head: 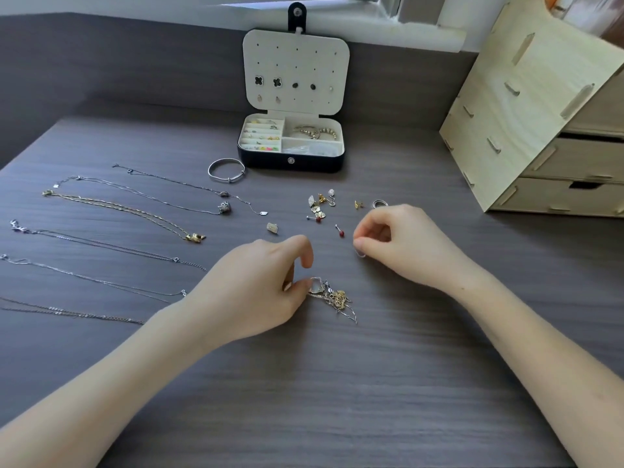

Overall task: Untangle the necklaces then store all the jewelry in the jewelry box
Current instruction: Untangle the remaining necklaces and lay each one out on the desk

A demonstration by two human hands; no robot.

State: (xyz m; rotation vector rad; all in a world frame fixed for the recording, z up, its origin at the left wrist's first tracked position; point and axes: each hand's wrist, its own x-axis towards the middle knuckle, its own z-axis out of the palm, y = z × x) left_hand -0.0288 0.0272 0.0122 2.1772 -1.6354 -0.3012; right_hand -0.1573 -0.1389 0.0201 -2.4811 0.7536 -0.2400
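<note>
The table was a dark grey board with a fine wood grain. Near its middle lay a tangle of thin gold and silver chains, bunched into a small knotted heap with one loose strand trailing toward the near right. The left hand pinched the tangle's left edge between thumb and fingertip, its forefinger curled above. The right hand, well apart from it, had curled fingers and pinched a small pale piece, too small to identify.

To the left, the straightened necklaces lay in rows, their long axes running from far left to near right, with pendants at the right ends. A round silver bangle sat just before the jewelry box, black outside and cream-lined, standing open at the far edge with its lid upright and facing the person. Loose earrings lay scattered between box and hands. A pale wooden drawer unit stood at the right.
</note>
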